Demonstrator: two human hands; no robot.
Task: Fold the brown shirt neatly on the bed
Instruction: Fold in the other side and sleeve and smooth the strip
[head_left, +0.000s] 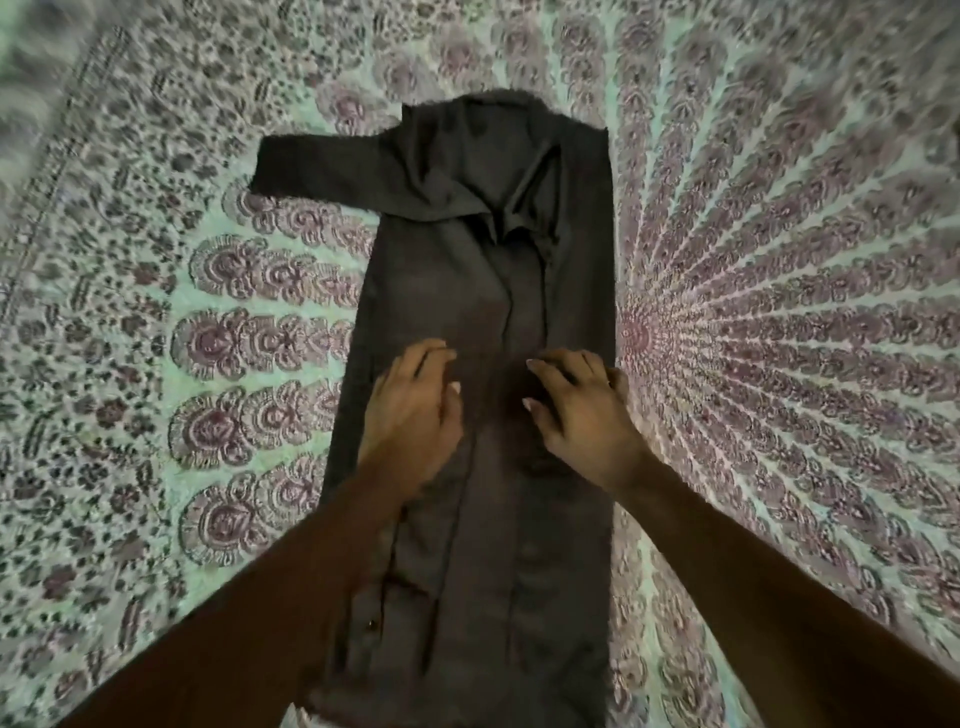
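The brown shirt lies lengthwise on the bed, collar end far from me, hem near the bottom of the view. Its right side is folded inward over the body, giving a straight right edge. The left sleeve sticks out flat to the left near the top. My left hand rests palm down on the shirt's middle, fingers spread. My right hand lies beside it on the cloth, fingers apart, near the folded right edge. Neither hand grips the fabric.
The bed is covered by a pale green sheet with a purple mandala print that fills the whole view. Flat sheet surrounds the shirt on the left and right.
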